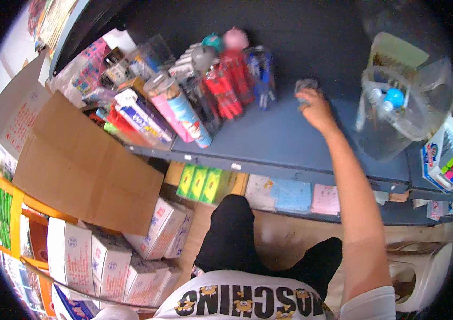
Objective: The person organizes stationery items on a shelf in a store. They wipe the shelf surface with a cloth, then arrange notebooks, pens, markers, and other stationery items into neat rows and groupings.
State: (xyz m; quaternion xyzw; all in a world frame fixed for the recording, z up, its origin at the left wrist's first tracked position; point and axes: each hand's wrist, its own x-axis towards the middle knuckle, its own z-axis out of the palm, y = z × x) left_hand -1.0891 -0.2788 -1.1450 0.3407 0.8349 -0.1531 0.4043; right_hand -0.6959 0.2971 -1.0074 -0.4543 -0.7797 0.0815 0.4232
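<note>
My right hand (313,107) reaches out over the dark grey shelf (274,136), its fingers on a small grey crumpled item (307,85). That item is blurred; it could be a cloth or a thin plastic wrapping. Left of the hand stand blue pens in a clear holder (261,78). Beside them are bundles of red pens in clear packs (226,94). A pink tube (170,112) and a light blue tube (188,116) lean at the shelf's front. My left hand is out of view.
At the right stand a clear plastic bin (386,132) with a blue-capped item (393,98) and a box of highlighters (444,160). Notebooks (292,194) and green boxes (200,184) lie below. An open cardboard carton (90,168) and white cartons (110,268) crowd the left.
</note>
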